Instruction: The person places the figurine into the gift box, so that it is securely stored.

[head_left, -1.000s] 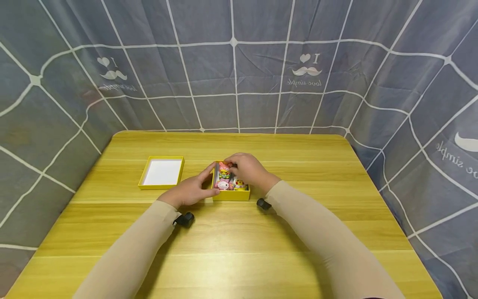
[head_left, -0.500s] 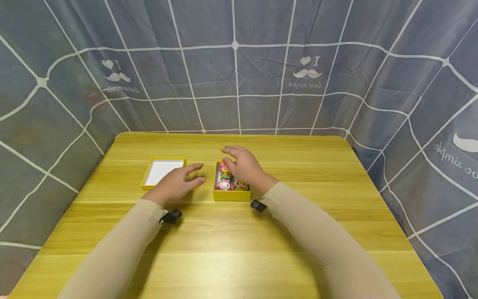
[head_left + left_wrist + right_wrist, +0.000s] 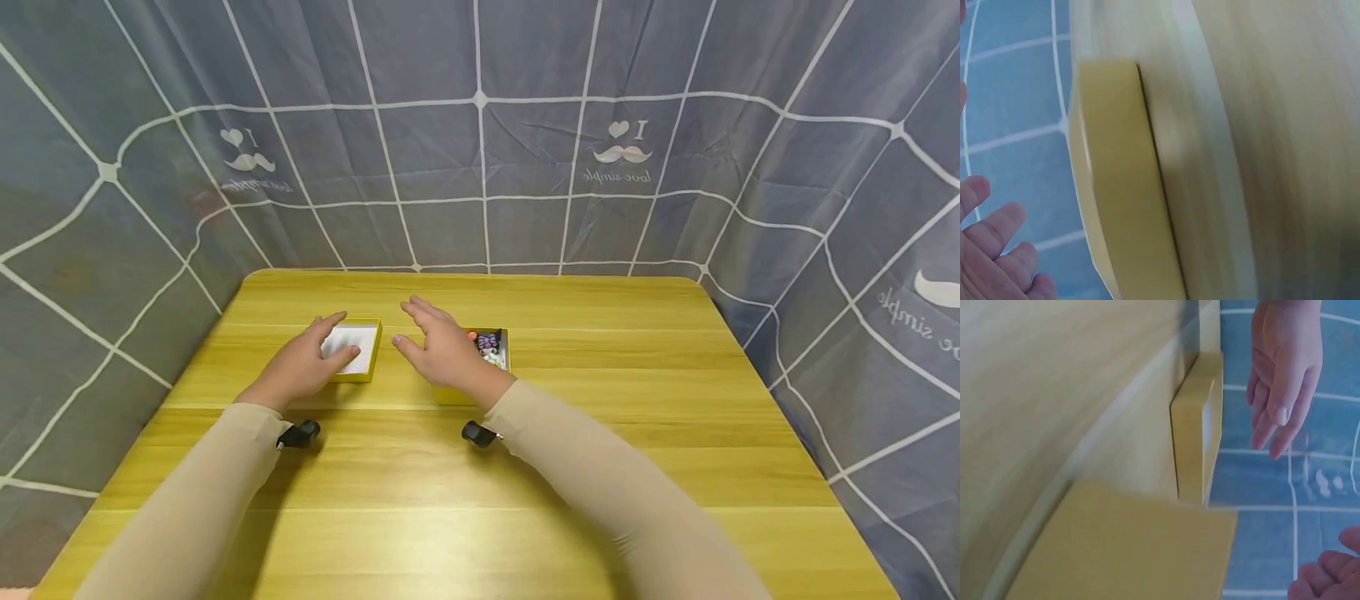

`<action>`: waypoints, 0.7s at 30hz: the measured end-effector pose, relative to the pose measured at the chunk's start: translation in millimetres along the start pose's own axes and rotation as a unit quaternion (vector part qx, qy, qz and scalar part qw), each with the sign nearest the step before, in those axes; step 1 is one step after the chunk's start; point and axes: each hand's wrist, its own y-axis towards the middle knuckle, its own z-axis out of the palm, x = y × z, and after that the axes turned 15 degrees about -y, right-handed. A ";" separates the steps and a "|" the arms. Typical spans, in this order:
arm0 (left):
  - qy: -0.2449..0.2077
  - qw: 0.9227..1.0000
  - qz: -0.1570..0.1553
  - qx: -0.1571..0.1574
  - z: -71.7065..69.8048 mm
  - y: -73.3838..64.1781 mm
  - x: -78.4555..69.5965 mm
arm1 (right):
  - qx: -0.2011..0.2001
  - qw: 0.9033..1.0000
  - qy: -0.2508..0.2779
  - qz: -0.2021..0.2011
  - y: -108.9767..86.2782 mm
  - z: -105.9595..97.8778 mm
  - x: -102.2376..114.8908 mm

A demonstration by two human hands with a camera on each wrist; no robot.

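My left hand (image 3: 300, 362) hovers over the left part of a shallow yellow box lid (image 3: 351, 377) with a white inside, fingers extended and thumb apart. Nothing is in its grasp. To the right stands a deeper yellow box (image 3: 453, 395), its left part covered by my right hand (image 3: 447, 350) in the head view. That hand is empty too, fingers stretched toward the lid. Inside the box a purple-and-black figurine (image 3: 489, 342) and a white one (image 3: 494, 358) show; other figurines are hidden. In the right wrist view the box wall (image 3: 1129, 544) stands nearer than the lid (image 3: 1188, 428).
Both containers rest on a wood-grain table (image 3: 420, 500). A grey curtain (image 3: 525, 150) with white lines hangs behind the table and along its sides. Black wrist cameras (image 3: 300, 434) sit under the sleeves.
My left hand has left the box's side and moved left to the lid. My right hand has let go inside the box, opened and shifted left. The lid and box stay put.
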 end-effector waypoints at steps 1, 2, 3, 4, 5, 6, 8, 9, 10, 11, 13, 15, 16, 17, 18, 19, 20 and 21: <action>0.000 1.000 -0.006 0.000 -2.5 -0.8 3.5 | 0.005 1.000 -0.002 0.001 1.0 1.9 4.2; 0.000 1.000 -0.011 0.000 -4.8 -1.3 7.0 | 0.010 1.000 -0.004 0.002 2.2 3.9 8.3; -0.001 1.000 -0.016 0.001 -7.2 -2.1 10.7 | 0.015 1.000 -0.008 0.004 3.5 6.0 12.0; -0.003 1.000 -0.020 0.002 -9.3 -2.7 14.1 | 0.021 1.000 -0.009 0.006 4.9 8.3 15.6; -0.004 1.000 -0.025 0.003 -11.4 -3.3 17.5 | 0.027 1.000 -0.008 0.007 6.4 10.7 18.9; -0.005 1.000 -0.028 0.003 -13.3 -4.1 20.5 | 0.032 0.999 -0.007 0.009 7.9 13.4 22.0; -0.006 0.999 -0.034 0.001 -17.0 -5.6 26.2 | 0.041 0.999 -0.003 0.013 11.0 19.0 27.9; -0.006 0.999 -0.038 0.000 -18.7 -6.5 28.7 | 0.046 0.999 0.002 0.016 12.4 22.0 30.5; -0.005 0.999 -0.041 -0.001 -20.1 -7.1 31.2 | 0.051 0.998 0.010 0.020 13.8 24.9 32.9; -0.004 0.999 -0.044 -0.002 -21.4 -7.8 33.5 | 0.054 0.998 0.016 0.023 15.3 28.0 35.0; 0.000 0.999 -0.049 -0.003 -23.6 -8.8 37.3 | 0.060 0.997 0.020 0.033 18.5 34.4 38.5; 0.003 0.999 -0.054 -0.001 -25.4 -9.5 40.3 | 0.067 0.997 0.018 0.043 21.5 40.8 41.0; 0.004 0.998 -0.056 -0.001 -26.1 -9.8 41.5 | 0.069 0.996 0.014 0.047 22.9 43.8 41.7; 0.003 0.998 -0.059 0.000 -26.7 -10.2 42.1 | 0.071 0.996 0.012 0.050 24.3 46.7 42.3; 0.003 0.998 -0.062 0.002 -27.3 -10.5 42.8 | 0.073 0.996 0.009 0.054 25.4 49.4 42.6; 0.003 0.998 -0.064 0.003 -27.9 -10.6 43.5 | 0.076 0.995 0.009 0.058 26.4 51.6 42.9; 0.003 0.998 -0.067 0.004 -28.5 -11.1 43.7 | 0.078 0.995 0.010 0.061 27.2 53.8 43.0; 0.003 0.998 -0.068 0.005 -29.1 -11.3 44.1 | 0.078 0.995 0.010 0.064 28.2 55.7 43.0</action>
